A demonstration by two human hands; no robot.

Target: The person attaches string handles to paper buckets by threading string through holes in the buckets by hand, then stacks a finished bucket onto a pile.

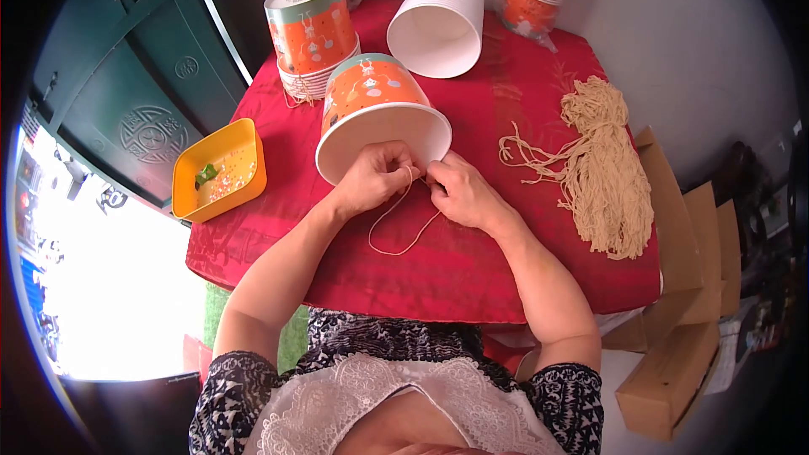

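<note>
An orange and green paper bucket [371, 94] lies tilted on the table, its white mouth turned towards me. My left hand [381, 177] is closed in front of the mouth, thumb and forefinger pinching a thin beige cord [398, 254]. My right hand [463, 192] is closed at the lower right of the rim, also pinching the cord. Between the hands the cord hangs down in a loose loop over the red cloth. Where the cord meets the bucket is hidden by my fingers.
A red-clothed table [497, 278] carries a yellow tray [187, 195] with small bits, a stack of upturned buckets [312, 38], a white bucket [421, 13] on its side and a bundle of beige cords [602, 168]. Wrapped bucket stacks [531, 0] stand behind. Cardboard boxes [670, 379] lie right.
</note>
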